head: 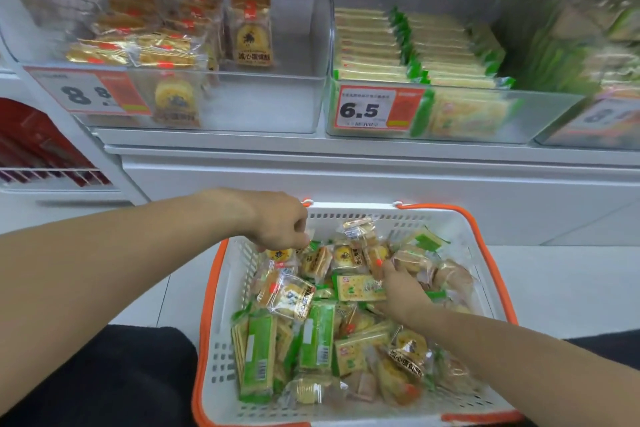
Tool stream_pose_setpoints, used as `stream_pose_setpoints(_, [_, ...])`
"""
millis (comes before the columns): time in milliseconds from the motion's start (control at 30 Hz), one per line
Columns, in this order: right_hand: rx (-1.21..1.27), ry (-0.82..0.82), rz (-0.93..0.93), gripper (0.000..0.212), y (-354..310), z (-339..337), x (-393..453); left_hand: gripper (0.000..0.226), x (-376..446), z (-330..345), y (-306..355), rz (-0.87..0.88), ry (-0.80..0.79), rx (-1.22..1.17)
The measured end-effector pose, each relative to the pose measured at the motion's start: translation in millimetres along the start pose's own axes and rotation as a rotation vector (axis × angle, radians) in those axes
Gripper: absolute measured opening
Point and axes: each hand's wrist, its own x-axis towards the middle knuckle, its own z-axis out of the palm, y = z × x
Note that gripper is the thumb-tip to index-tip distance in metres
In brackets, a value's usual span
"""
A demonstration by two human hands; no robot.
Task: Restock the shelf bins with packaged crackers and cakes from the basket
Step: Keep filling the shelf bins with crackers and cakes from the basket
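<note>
Left hand [277,225] pinches a small clear-wrapped yellow cake [278,254] at the far-left edge of the white plastic basket with orange rim [221,305]. Right hand [403,291] digs among mixed packets; its grip cannot be told. Clear shelf bins [242,104] stand above and ahead, with the nearest one, left, half empty.

Both bare forearms extend forward and downward, converging toward centre frame. Left hand [280,225]: knuckles up, wrist bent down, fingers curled together in a pinch at their tips. Right hand [403,291]: lower and nearer, palm down, fingers pointing forward-left and partly hidden; closure cannot be judged. The hands are near each other, not touching.
</note>
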Motion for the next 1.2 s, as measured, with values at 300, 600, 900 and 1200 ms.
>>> stream_pose_setpoints(300, [0.056,-0.018,-0.007,0.030,-16.1,-69.5,-1.1,0.035,5.8,1.0,8.6,0.019,-0.074,-0.035])
stream_pose_setpoints(600, [0.246,0.123,-0.272,0.030,-47.3,-197.6,-87.6,0.094,5.3,-11.2,21.4,-0.181,-0.138,-1.070])
stream_pose_setpoints(900, [-0.150,0.398,-0.471,0.028,-42.4,-247.5,-126.7,0.037,-19.2,-27.5,34.5,0.157,0.056,-1.548])
stream_pose_setpoints(1200, [0.166,0.443,-0.622,0.045,-18.5,-257.9,-104.5,0.045,-25.9,-24.4,44.5,0.302,0.156,-1.268])
